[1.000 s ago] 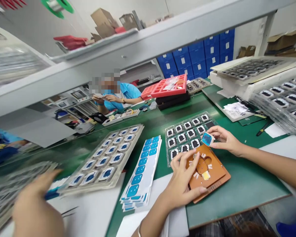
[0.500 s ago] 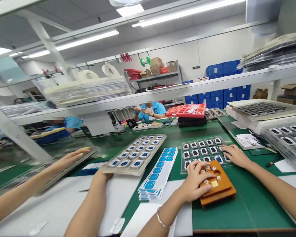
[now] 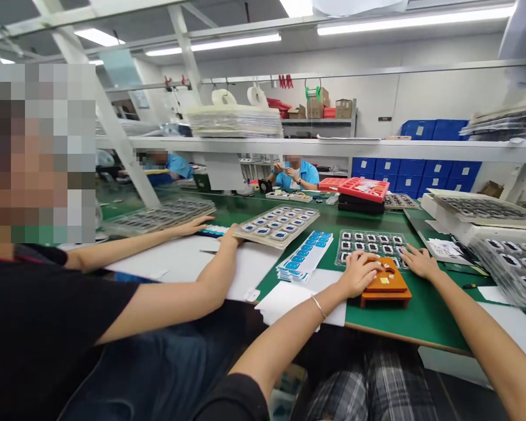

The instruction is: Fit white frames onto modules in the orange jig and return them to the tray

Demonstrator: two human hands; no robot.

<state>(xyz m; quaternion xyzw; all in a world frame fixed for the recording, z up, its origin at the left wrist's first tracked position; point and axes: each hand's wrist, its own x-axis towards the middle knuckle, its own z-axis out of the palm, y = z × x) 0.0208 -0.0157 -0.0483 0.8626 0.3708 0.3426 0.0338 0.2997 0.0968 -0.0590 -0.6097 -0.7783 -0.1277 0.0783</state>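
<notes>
Left fingers (image 3: 369,268) bent over orange fixture (image 3: 391,284), right fingers (image 3: 412,257) extended at tray (image 3: 339,248)

On the bench (image 3: 427,313), the fixture (image 3: 391,284) sits before the parts tray (image 3: 371,238); sticker sheets (image 3: 305,258) lie left of both, another tray (image 3: 277,225) farther left, stacked trays (image 3: 515,266) right.

Materials and finishes: orange block (image 3: 391,285), smooth, glossy, apparently plastic; clear tray (image 3: 339,250), thin, shiny moulded plastic; label sheets (image 3: 319,252), smooth, apparently paper; tabletop (image 3: 440,316), smooth, softly reflective; bracelet (image 3: 319,306), polished, silvery metal; plaid garment (image 3: 392,374), matt cloth; blue bins (image 3: 381,175), apparently plastic; small carton (image 3: 343,109), matt cardboard.
</notes>
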